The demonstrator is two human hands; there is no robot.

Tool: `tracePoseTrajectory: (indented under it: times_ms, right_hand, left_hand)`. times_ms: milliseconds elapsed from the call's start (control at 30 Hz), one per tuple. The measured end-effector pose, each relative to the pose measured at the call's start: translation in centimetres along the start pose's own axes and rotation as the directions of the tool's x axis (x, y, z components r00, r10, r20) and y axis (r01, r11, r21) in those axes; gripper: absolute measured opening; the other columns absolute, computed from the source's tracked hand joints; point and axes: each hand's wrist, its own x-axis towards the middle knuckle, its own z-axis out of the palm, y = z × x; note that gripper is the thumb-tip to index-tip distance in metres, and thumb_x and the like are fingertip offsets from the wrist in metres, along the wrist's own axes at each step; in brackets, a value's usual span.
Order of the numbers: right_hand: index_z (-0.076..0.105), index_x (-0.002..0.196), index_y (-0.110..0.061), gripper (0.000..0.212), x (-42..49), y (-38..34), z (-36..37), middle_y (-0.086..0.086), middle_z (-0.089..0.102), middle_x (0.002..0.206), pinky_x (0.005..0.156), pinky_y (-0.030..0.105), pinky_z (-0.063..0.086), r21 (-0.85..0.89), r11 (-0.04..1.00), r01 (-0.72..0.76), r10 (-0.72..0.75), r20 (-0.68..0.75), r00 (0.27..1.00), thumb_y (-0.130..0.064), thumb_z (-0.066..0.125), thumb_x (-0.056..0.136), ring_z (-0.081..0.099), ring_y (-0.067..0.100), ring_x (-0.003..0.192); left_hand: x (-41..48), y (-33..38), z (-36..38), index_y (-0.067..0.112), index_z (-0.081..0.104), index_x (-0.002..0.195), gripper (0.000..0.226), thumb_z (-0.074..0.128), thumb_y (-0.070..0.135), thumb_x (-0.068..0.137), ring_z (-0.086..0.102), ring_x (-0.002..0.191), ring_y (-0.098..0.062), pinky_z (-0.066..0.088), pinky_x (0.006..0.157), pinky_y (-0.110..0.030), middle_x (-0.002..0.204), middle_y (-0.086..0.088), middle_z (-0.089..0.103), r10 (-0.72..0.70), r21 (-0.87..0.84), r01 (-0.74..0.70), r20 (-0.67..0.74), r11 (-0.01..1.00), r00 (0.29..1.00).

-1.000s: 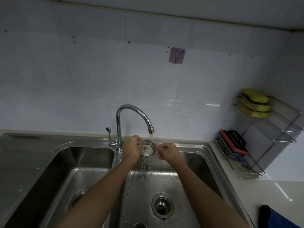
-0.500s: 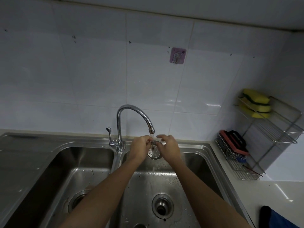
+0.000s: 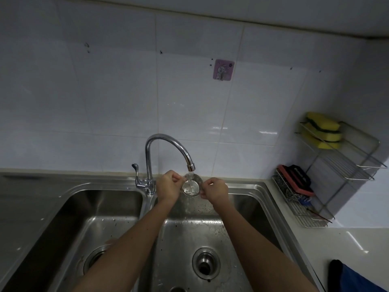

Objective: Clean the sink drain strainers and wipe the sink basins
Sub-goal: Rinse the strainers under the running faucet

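Note:
A round metal drain strainer (image 3: 192, 185) is held under the running chrome faucet (image 3: 168, 152), over the back of the right basin (image 3: 248, 209). My left hand (image 3: 168, 186) pinches its left rim and my right hand (image 3: 215, 189) pinches its right rim. Water streams into the strainer's cup. The right basin's drain (image 3: 205, 264) is open and its floor is speckled with dark bits. The left basin (image 3: 101, 211) has its own drain (image 3: 94, 259), partly hidden by my left forearm.
A wire rack (image 3: 345, 175) stands on the counter at the right, with yellow sponges (image 3: 323, 130) on top and a red-and-black brush (image 3: 294, 180) below. A dark blue cloth (image 3: 353, 277) lies at the counter's near right. A purple hook (image 3: 223, 69) sticks to the tiled wall.
Half a second ago my right hand covered the strainer's top; it has drawn back to the right rim, and the strainer's cup is open to the stream again.

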Motion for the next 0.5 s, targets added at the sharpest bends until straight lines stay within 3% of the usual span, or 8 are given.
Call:
tracePoseTrajectory:
  times_ms: [67,167,300,500]
  right_hand:
    - [0.061,0.064,-0.020,0.021,0.1,0.1,0.0,0.009,0.072,0.075,0.066,0.040,0.061,-0.081,0.997,0.007,-0.008,-0.010,1.000,-0.015,0.065,0.084,0.072,0.024,0.068]
    - [0.059,0.065,-0.014,0.023,-0.2,0.3,0.1,0.012,0.071,0.075,0.058,0.034,0.061,-0.064,0.998,-0.021,0.022,0.020,1.000,-0.018,0.069,0.085,0.072,0.024,0.066]
    - [0.059,0.068,-0.013,0.021,-0.4,0.5,0.7,0.011,0.069,0.069,0.059,0.038,0.061,-0.026,0.998,-0.057,0.056,-0.026,0.998,-0.015,0.067,0.087,0.070,0.021,0.056]
    - [0.064,0.084,-0.005,0.007,-0.7,0.7,0.1,0.012,0.067,0.071,0.057,0.031,0.060,0.013,0.999,-0.053,0.052,0.040,0.998,-0.006,0.061,0.089,0.066,0.015,0.054]
  left_hand:
    - [0.3,-0.5,-0.1,0.018,0.054,0.064,0.025,0.076,0.018,0.077,0.055,0.061,-0.013,0.040,0.054,-0.021,0.062,0.006,0.055,-0.032,0.009,0.031,0.021,0.999,0.999]
    - [0.4,-1.0,0.1,0.022,0.049,0.061,0.031,0.069,0.015,0.083,0.054,0.067,-0.017,0.039,0.060,-0.023,0.064,0.005,0.054,-0.041,0.063,0.037,0.060,0.997,0.997]
    - [-0.5,-1.1,0.9,0.021,0.045,0.064,0.031,0.059,0.019,0.091,0.051,0.067,-0.016,0.031,0.051,-0.019,0.063,0.007,0.050,-0.065,0.131,0.054,0.086,0.990,0.994]
    - [-1.0,-2.0,1.2,0.017,0.051,0.077,0.020,0.060,0.027,0.091,0.052,0.071,-0.013,0.030,0.051,-0.020,0.073,0.005,0.055,-0.124,0.158,0.108,0.097,0.981,0.987]
